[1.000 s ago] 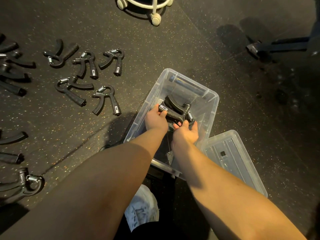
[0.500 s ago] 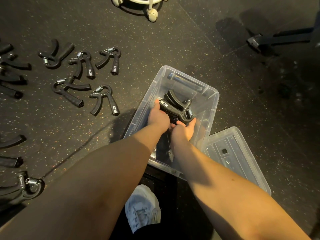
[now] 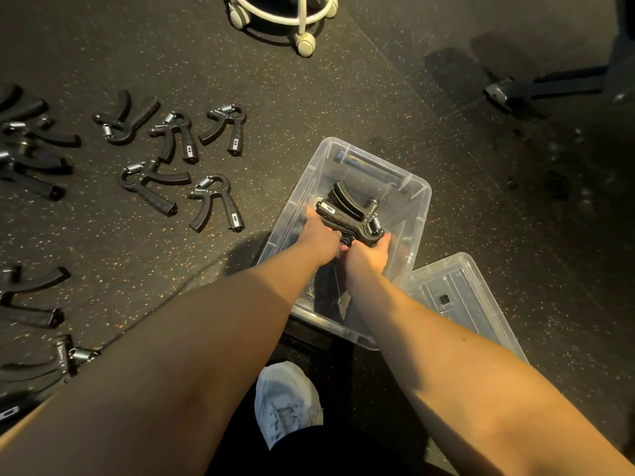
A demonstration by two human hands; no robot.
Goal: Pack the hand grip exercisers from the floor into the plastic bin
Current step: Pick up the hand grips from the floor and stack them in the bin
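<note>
L hand (image 3: pixel 319 235) & R hand (image 3: pixel 369 254) bare, arms (image 3: pixel 446 355) bare too. One white shoe (image 3: pixel 287 403) w/ laces & grey marks. Black pant leg (image 3: pixel 309 453) next to it.

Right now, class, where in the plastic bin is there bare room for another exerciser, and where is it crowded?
In the plastic bin, bare: the strip between the held exercisers and the far wall; the patch by the right wall. Crowded: the middle, where left hand and right hand grip them. Arms hide the near end.
</note>
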